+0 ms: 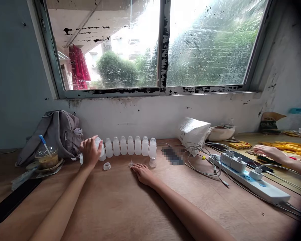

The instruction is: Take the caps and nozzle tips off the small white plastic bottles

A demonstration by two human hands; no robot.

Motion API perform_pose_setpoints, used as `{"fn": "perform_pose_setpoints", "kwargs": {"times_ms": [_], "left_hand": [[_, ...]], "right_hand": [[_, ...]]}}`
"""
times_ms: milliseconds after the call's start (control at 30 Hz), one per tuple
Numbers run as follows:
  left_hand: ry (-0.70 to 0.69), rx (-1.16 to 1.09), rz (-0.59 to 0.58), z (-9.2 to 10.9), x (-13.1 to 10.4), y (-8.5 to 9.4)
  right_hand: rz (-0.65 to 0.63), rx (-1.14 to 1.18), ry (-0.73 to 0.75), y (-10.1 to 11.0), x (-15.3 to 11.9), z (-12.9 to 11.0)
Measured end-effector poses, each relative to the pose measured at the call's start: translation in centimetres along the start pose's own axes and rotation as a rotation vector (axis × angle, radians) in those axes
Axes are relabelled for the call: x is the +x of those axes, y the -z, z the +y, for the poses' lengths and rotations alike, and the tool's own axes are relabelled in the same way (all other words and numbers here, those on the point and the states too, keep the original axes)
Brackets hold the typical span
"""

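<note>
My left hand [91, 151] is wrapped round a frosted white bottle [98, 143] at the left end of a row of several similar bottles [123, 146]. My right hand [141, 173] lies low on the wooden table [120, 204], its fingertips at a small clear nipple-shaped piece [130, 163]. Between the hands, nearer the left one, a white ring [106, 166] rests on the table. A clear cap [153, 162] stands in front of the row's right end.
Left: grey backpack [57, 134], iced drink cup [47, 157], black object [13, 201]. Right: white bag [193, 132], loose cables [203, 167], power strip [253, 184], and another person's hand [272, 154] near yellow items. A window [163, 50] is behind.
</note>
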State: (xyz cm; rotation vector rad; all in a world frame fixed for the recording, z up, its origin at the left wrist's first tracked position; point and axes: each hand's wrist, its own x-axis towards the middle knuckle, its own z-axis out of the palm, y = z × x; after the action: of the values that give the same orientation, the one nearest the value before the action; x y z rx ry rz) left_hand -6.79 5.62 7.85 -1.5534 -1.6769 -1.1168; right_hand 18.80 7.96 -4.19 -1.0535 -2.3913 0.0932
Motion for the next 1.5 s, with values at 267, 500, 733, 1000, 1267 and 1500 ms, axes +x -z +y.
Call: {"fn": "perform_pose_setpoints", "kwargs": {"times_ms": [267, 500, 733, 1000, 1267, 1500], "left_hand": [[0.045, -0.685, -0.256, 7.4, -8.1, -1.5], [0.226, -0.937, -0.627, 8.8, -10.5, -4.2], [0.255, -1.133, -0.826, 9.6, -11.5, -2.9], [0.656, -1.527, -1.113, 11.1, -10.8, -0.5], [0.802, -1.879, -1.250, 10.6, -10.3, -0.4], [0.683, -1.786, -1.283, 10.1, -11.5, -0.7]], "right_hand": [[0.289, 0.182, -0.056, 0.5, 0.0, -0.3], [0.325, 0.681, -0.210, 2.7, 0.4, -2.0], [0.270, 1.097, -0.224, 5.4, 0.8, -4.6], [0.231, 1.370, -0.352, 6.1, 1.2, -4.1], [0.253, 1.527, -0.324, 7.0, 1.5, -4.6], [0.492, 1.404, -0.396, 7.8, 2.6, -2.1]]}}
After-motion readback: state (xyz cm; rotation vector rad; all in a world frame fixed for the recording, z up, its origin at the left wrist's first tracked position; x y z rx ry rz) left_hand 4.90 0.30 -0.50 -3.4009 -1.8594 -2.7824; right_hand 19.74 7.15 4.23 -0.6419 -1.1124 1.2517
